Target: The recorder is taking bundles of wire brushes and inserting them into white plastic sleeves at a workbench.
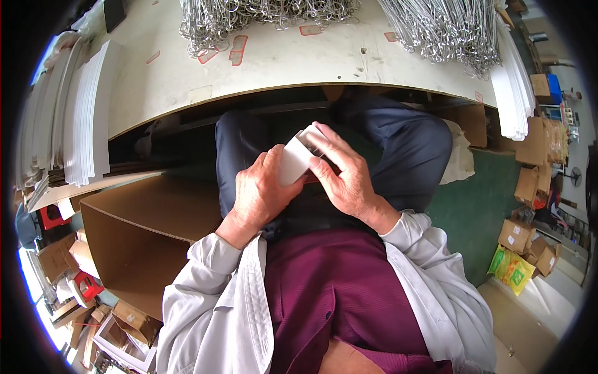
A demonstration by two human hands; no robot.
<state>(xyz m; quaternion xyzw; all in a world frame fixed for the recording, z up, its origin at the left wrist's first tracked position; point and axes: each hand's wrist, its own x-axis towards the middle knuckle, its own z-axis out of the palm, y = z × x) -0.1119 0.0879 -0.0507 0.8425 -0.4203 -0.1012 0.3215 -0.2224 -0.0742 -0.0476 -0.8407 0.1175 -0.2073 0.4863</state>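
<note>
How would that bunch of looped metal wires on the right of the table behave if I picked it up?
The metal wires look fairly stiff, since their thin shafts lie nearly straight. They'd probably snag, as their looped ends crowd together. Their shine suggests some might slip.

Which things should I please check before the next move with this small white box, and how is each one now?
1. Left grip holds the white box: ok.
2. Right grip is at the box's upper end: ok.
3. Box contents identified: cannot tell, fingers and shadow hide them.
4. Metal rods with rings lie on the table: ok.
5. Large cardboard box at the left is open: ok.
</note>
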